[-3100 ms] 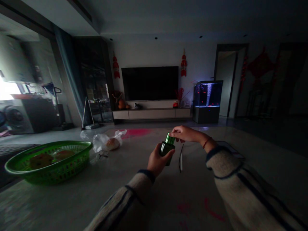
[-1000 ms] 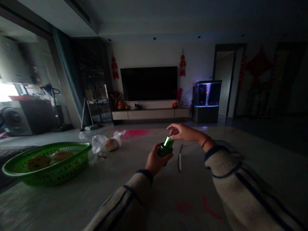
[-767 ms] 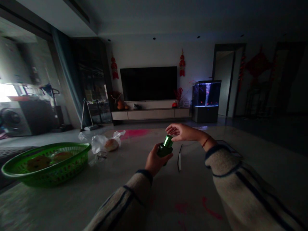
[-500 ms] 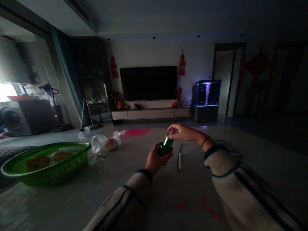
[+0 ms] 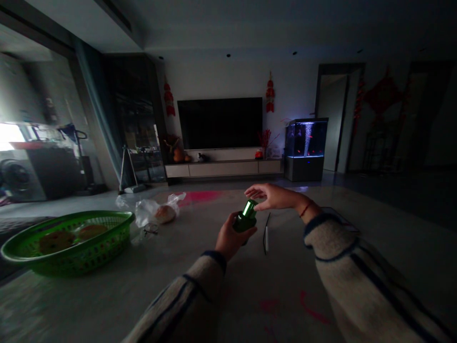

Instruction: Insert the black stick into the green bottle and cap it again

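Observation:
A small dark green bottle [image 5: 243,223] with a shiny green cap [image 5: 249,207] leans slightly to the right above the table. My left hand [image 5: 230,237] is wrapped round its body, fingers largely hidden behind it. Over the cap hovers my right hand [image 5: 271,196], its thumb by the cap's right side and its fingers curved above and apart from it. Whether the thumb touches the cap cannot be made out. Beyond the bottle to the right, a thin black and white stick-like item [image 5: 266,238] lies on the table.
A green plastic basket [image 5: 123,233] with round food items stands at the left. Near it are a clear plastic bag [image 5: 144,212], a bread roll [image 5: 165,214] and glasses [image 5: 151,229]. A flat dark-edged object [image 5: 339,216] lies partly behind my right sleeve. Pink stains mark the table [image 5: 171,300].
My right hand's fingers have spread and lifted off the cap, moving slightly left. My left hand and the bottle have stayed in place.

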The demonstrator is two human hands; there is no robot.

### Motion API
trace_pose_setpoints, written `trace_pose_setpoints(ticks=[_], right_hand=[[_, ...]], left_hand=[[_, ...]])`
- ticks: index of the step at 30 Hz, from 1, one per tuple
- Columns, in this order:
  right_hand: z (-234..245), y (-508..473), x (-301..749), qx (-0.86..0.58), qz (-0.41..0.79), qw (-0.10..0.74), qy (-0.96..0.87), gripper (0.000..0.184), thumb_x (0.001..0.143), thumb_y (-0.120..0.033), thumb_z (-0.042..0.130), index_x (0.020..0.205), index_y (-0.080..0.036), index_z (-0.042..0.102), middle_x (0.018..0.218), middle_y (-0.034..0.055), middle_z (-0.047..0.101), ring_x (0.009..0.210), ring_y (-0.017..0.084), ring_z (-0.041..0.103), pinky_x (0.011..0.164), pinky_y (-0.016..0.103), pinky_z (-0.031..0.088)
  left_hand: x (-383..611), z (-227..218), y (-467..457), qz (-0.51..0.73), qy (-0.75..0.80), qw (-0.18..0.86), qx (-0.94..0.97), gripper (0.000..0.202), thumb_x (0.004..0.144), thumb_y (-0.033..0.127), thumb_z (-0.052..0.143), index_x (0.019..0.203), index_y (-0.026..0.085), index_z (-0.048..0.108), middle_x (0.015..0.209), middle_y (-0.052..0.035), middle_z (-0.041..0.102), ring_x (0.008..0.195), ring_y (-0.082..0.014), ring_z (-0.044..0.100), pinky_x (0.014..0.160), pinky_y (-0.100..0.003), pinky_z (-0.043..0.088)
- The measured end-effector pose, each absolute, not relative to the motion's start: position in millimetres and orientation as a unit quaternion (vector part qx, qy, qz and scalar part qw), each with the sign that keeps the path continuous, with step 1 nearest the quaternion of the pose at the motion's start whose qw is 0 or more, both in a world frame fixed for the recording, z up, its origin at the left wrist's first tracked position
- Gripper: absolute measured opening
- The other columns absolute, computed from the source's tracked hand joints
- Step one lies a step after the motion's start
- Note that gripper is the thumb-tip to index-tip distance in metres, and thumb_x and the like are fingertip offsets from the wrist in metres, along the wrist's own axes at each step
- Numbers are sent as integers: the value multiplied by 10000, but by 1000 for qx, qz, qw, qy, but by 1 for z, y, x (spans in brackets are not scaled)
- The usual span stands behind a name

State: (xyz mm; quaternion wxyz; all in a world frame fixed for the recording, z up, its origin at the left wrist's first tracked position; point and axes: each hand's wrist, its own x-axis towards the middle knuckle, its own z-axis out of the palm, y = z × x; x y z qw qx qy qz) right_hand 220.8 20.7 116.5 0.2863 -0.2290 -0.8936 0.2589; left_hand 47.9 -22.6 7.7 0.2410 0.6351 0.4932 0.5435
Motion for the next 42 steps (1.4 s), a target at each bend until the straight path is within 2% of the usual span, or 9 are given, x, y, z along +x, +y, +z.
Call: trace_pose_setpoints(ticks=[5,11,15,18,22,26,31,37,42], right_hand=[[112,27,218,-293,242,305,-873,366,691,-293,652,990,-115,538,908,85,604,855,163,572,812,344,464],[113,28,220,-272,253,290,-882,354,686,-262,653,990,-119,543,907,77,604,820,150,578,767,314,476],[114,26,221,-229,268,294,-888,333,689,-217,647,997,-136,550,980,76,613,910,152,574,854,324,446],[114,28,220,-242,267,321,-876,330,714,-276,633,1005,-142,556,1033,85,603,963,164,556,865,324,434],[113,32,219,-301,256,324,-860,275,776,-355,555,934,-132,583,890,80,635,826,159,584,764,311,459],[113,32,220,-316,236,304,-867,277,740,-337,598,914,-121,592,787,58,630,729,144,574,688,282,458],[114,30,221,-306,232,301,-873,275,729,-320,607,917,-120,600,782,51,628,717,131,569,674,260,450],[116,26,221,-313,246,285,-872,260,747,-336,582,879,-115,614,715,39,615,619,107,549,598,237,439],[118,23,221,-306,254,281,-874,262,737,-343,589,863,-115,616,729,45,623,639,114,555,611,244,444]], left_hand=[[47,7,-21,537,496,229,643,605,543,412,734,1060,185,516,856,-45,626,760,-168,596,674,-283,472],[45,6,-21,539,494,227,644,603,546,407,737,1063,185,517,874,-49,623,778,-171,596,686,-282,471],[47,9,-24,541,494,240,637,605,552,405,735,1069,185,512,861,-44,621,769,-168,595,681,-277,475],[49,12,-26,533,498,253,636,610,560,407,731,1072,174,496,851,-43,615,740,-158,593,651,-266,480],[50,13,-26,527,497,260,639,617,564,412,729,1077,176,481,859,-40,606,732,-150,590,633,-258,483],[51,12,-25,526,503,245,640,618,564,426,724,1077,178,485,878,-47,601,748,-152,586,634,-257,481],[51,12,-26,531,493,255,641,612,566,423,720,1074,172,487,861,-42,610,713,-142,588,624,-256,477],[50,11,-25,521,492,241,655,605,572,436,717,1064,160,500,854,-49,620,765,-165,587,679,-280,471],[49,9,-22,532,477,247,655,604,564,410,730,1069,167,504,880,-51,626,793,-172,593,711,-293,473]])
